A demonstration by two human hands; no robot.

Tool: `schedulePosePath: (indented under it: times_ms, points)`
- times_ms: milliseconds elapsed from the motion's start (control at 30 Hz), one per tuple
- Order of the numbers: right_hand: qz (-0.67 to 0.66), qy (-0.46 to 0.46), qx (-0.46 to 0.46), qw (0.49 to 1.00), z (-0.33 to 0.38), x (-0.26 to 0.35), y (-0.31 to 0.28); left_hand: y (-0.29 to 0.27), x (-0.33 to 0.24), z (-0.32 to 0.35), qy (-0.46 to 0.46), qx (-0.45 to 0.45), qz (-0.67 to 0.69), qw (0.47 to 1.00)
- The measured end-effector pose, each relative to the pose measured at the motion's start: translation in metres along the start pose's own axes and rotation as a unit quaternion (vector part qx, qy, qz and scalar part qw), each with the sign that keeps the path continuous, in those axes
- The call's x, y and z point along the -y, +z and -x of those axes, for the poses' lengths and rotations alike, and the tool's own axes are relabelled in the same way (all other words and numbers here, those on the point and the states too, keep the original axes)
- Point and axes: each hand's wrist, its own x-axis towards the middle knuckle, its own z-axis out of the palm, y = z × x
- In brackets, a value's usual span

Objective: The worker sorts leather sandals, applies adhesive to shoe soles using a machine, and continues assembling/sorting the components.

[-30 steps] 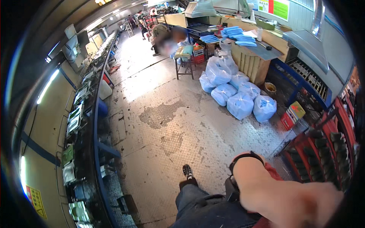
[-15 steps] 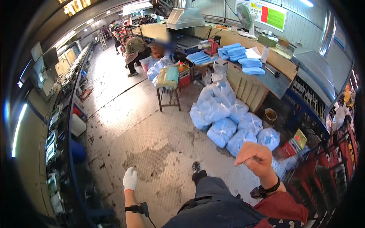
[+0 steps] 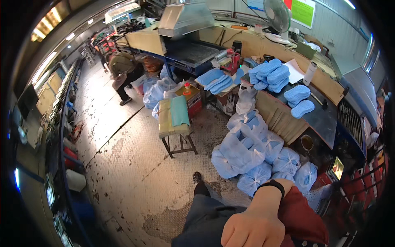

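My right hand (image 3: 253,230), bare and with a black band at the wrist, hangs at the lower edge in front of my dark apron. Its knuckles are bent and the fingers curl together; the fingertips are cut off, so anything in them is hidden. My left hand is out of the picture. Beyond my right arm, clear plastic bags (image 3: 236,154) full of blue pads lie heaped on the floor. A stool (image 3: 168,117) with a yellowish padded top and a teal cloth (image 3: 180,110) stands ahead of me.
Blue sole-shaped pads (image 3: 273,74) lie on the workbench (image 3: 325,121) at right, near a fan (image 3: 277,16). A person (image 3: 123,68) bends low at far left. A long machine line (image 3: 61,123) runs along the left. A red tin (image 3: 329,173) stands at right.
I have stepped forward, and the stool and bags look nearer. My gloved left hand has left the picture. My right hand has dropped from beside the bags to my waist.
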Motion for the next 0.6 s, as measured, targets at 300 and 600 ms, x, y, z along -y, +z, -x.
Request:
schedulePosePath:
  times_ms: [300,600]
  points:
    - [0.079,-0.002,-0.208,0.975,-0.019,-0.146,-0.225,-0.225,0.261,-0.123,-0.242,-0.233,0.09,0.938]
    - [-0.079,0.315,-0.414,0.85,0.057,-0.239,-0.423,-0.741,0.208,-0.225,0.044,-0.426,0.343,0.836]
